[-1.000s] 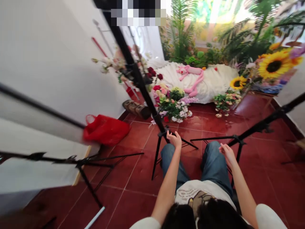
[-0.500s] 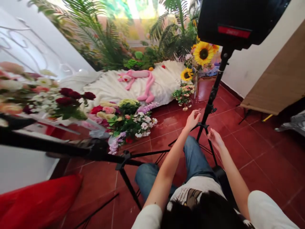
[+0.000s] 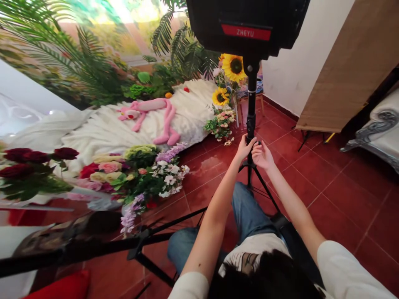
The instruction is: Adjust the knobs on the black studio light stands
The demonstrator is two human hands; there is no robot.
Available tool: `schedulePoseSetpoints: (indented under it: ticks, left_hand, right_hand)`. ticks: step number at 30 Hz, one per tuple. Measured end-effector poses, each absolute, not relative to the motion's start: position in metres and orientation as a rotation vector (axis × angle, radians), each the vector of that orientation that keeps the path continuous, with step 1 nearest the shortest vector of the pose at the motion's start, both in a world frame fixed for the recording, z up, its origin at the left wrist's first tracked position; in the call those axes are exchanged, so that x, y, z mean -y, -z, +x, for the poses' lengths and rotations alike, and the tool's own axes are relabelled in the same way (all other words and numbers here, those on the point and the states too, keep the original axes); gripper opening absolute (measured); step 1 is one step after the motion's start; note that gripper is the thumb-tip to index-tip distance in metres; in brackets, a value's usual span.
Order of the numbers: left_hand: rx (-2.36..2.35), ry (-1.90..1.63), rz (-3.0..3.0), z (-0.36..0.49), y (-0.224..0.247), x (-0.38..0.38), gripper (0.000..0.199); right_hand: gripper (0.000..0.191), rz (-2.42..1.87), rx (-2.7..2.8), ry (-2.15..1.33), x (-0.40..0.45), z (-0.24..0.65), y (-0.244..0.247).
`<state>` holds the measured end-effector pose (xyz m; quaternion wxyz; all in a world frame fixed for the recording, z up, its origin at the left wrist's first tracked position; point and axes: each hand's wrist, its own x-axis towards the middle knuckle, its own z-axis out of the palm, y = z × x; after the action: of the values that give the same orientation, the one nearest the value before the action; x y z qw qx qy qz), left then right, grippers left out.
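A black light stand [image 3: 251, 104] rises upright in front of me and carries a black lamp head [image 3: 249, 16] with a red label reading ZHEYU. My left hand [image 3: 244, 148] is closed around the pole from its left side, low down near the collar above the tripod legs. On the pole's right side, the fingers of my right hand [image 3: 262, 156] are pinched together at a small black knob [image 3: 258, 143], which they partly hide. The two hands nearly meet. Below them the tripod legs [image 3: 266, 187] spread beside my knee.
A second black stand [image 3: 137, 245] slants across the lower left. Flower bunches [image 3: 140, 174] stand left of it. A pink plush toy [image 3: 152, 112] lies on white draped fabric [image 3: 193, 104]. Sunflowers [image 3: 233, 66] are behind the pole. A brown board [image 3: 330, 83] and silver-framed sofa [image 3: 380, 124] are right.
Both hands have come together onto the stand's pole, where before they were apart on either side of it. The view has turned to the right.
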<state>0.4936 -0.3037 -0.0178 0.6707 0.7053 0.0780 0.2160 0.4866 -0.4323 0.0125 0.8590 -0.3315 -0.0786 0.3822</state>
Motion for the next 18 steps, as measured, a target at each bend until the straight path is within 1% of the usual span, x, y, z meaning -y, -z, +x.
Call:
schedulePoseSetpoints:
  ticks: [6,10,14,18]
  left_hand:
    - [-0.172,-0.515,1.57,0.495,0.02,0.304,0.039]
    - [-0.175,-0.52,1.57,0.495,0.018,0.303,0.035]
    - [-0.152,-0.502,1.559,0.491,0.012,0.3,0.03]
    - [-0.131,-0.426,1.485,0.487,0.008,0.299,0.034]
  right_hand:
    - [0.019,-0.567,0.159,-0.899,0.437,0.502,-0.01]
    - [0.023,-0.699,0.25,-0.851,0.435,0.508,-0.006]
    - [0.025,-1.279,0.346,-0.48,0.437,0.512,-0.005]
    - [0.016,-1.663,0.432,-0.081,0.458,0.515,-0.013]
